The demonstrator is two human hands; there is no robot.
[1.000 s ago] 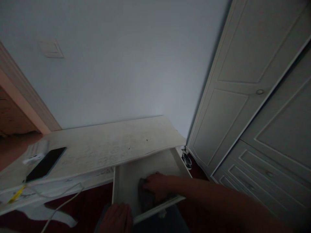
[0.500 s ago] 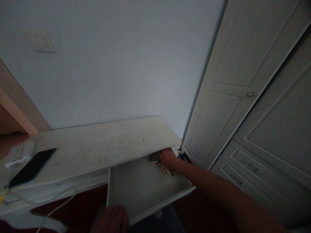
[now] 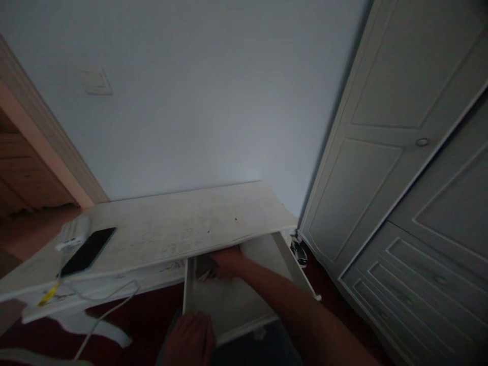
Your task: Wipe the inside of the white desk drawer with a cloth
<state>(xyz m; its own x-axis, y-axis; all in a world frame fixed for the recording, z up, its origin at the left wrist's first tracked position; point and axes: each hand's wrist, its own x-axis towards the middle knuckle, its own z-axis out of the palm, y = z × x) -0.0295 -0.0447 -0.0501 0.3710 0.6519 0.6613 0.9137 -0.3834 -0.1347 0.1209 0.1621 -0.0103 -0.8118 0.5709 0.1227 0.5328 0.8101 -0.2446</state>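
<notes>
A white drawer (image 3: 244, 300) is pulled out from under the white table top (image 3: 183, 218). My left hand (image 3: 189, 338) is closed over the drawer's near left corner, its fingers curled on the edge. Deep inside the drawer, at the back left, my right hand (image 3: 224, 262) presses a crumpled cloth (image 3: 206, 267) against the drawer's bottom. The table's edge partly hides that hand's fingers, and the cloth is dim and only partly visible.
A dark phone or tablet (image 3: 88, 251) lies on the table's left end beside a white power strip (image 3: 74, 231). A white cable with a yellow tag (image 3: 49, 294) hangs down there. At the right stand a white wardrobe (image 3: 366, 168) and, by its foot, a shoe (image 3: 299, 254).
My right hand has swept the cloth from the drawer's back right corner to its back left. My left hand stays on the near left corner. The view has shifted slightly.
</notes>
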